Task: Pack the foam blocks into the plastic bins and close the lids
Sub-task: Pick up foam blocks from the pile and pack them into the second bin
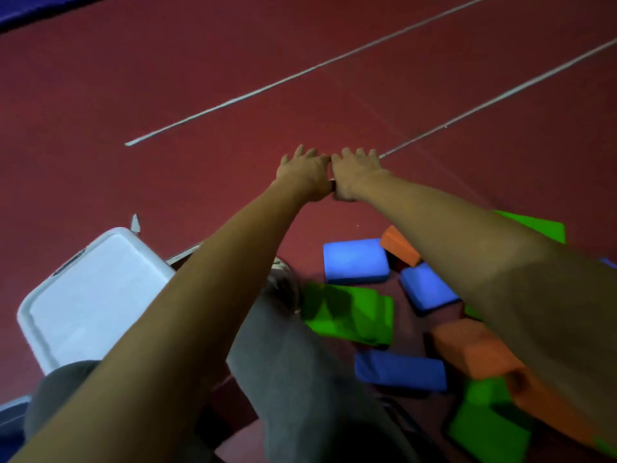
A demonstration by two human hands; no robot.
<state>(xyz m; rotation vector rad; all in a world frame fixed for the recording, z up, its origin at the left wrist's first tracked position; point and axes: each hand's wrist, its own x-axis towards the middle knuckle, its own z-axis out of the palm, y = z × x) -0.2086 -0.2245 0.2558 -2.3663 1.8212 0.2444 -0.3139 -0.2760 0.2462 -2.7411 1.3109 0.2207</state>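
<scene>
Both my arms reach straight forward over the red floor. My left hand (305, 173) and my right hand (355, 173) are side by side and touching, palms down, fingers extended, holding nothing. Foam blocks lie scattered on the floor at the lower right: a blue block (355, 260), another blue block (429, 287), a third blue block (400, 369), green blocks (350, 312), an orange block (399, 245) and a larger orange block (474, 349). A white bin lid (93, 295) lies at the lower left beside my left forearm. The bin under it is hidden.
The red floor (200, 78) carries two white lines (300, 73) running diagonally ahead. My grey-trousered legs (293, 379) fill the lower middle. More green blocks (487, 429) sit at the bottom right, and one (537, 227) behind my right forearm.
</scene>
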